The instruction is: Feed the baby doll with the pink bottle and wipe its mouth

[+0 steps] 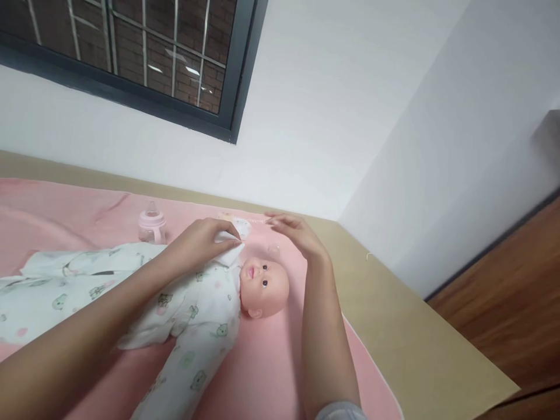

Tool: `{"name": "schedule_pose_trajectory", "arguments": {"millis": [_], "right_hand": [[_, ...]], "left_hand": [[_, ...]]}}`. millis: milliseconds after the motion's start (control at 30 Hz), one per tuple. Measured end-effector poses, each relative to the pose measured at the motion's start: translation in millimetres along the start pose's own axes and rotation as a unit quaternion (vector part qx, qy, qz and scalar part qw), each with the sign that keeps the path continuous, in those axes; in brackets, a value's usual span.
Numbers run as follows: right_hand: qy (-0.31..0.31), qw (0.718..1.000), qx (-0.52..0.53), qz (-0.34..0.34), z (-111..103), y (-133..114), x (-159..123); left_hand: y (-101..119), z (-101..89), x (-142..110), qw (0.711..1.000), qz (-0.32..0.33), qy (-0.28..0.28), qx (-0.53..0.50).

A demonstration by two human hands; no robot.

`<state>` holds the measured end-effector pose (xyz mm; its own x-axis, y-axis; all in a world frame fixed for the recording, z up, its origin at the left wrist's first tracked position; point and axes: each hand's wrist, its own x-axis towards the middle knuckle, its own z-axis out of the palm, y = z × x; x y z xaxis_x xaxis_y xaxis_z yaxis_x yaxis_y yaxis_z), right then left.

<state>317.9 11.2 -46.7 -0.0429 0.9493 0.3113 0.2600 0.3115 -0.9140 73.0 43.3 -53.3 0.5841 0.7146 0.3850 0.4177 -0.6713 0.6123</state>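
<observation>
The left hand (207,236) pinches a white cloth (230,256) at ten o'clock from the doll's head (271,289), the right hand (300,232) curves open, and a left-hand sweep towards nine o'clock could topple the bottle (152,221).

Left hand (216,239) pinches a white cloth (227,254) beside the neck of a doll (212,300) lying face up on a pink mat (271,364). Right hand (300,234), fingers loosely bent, is near the doll's head (269,289). A baby bottle (151,224) stands upright near the doll. The mat covers part of a desk (385,303) below a barred window (234,76).
</observation>
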Motion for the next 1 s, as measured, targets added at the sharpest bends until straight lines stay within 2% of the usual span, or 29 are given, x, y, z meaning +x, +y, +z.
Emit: {"name": "schedule_pose_trajectory", "arguments": {"millis": [67, 100, 167, 233, 333, 500, 633, 700, 833, 1000], "right_hand": [[-0.162, 0.981, -0.107, -0.015, 24, -29, -7], [-0.211, 0.968, -0.135, -0.020, 35, -39, -10], [-0.230, 0.958, -0.171, -0.020, 53, -50, -14], [-0.198, 0.963, -0.184, -0.012, 62, -51, -14], [-0.153, 0.972, -0.180, 0.003, 65, -45, -11], [-0.112, 0.984, -0.137, -0.001, 58, -39, -7], [-0.039, 0.991, -0.126, 0.016, 44, -26, -1], [-0.005, 0.995, -0.097, 0.034, 34, -11, 5], [0.029, 0.995, 0.033, 0.087, 20, 33, 20], [0.011, 0.980, 0.129, 0.148, 19, 88, 32]], "left_hand": [[-1, -2.7, 1, 1.000, 0.006, 0.010, -0.019], [-2, -4.2, 1, 0.999, 0.008, 0.015, -0.029], [-2, -7.1, 0, 0.999, 0.008, 0.020, -0.047], [-3, -9.7, -1, 0.998, 0.006, 0.026, -0.057], [-5, -12.1, -1, 0.997, 0.003, 0.054, -0.051], [-13, -18.8, 2, 0.997, -0.018, 0.056, -0.049], [-23, -35.6, 3, 0.992, -0.062, 0.093, -0.063], [-29, -47.3, 2, 0.989, -0.072, 0.112, -0.066], [-42, -70.0, 0, 0.982, -0.103, 0.141, -0.073], [-53, -88.4, -5, 0.970, -0.150, 0.168, -0.090]]}}
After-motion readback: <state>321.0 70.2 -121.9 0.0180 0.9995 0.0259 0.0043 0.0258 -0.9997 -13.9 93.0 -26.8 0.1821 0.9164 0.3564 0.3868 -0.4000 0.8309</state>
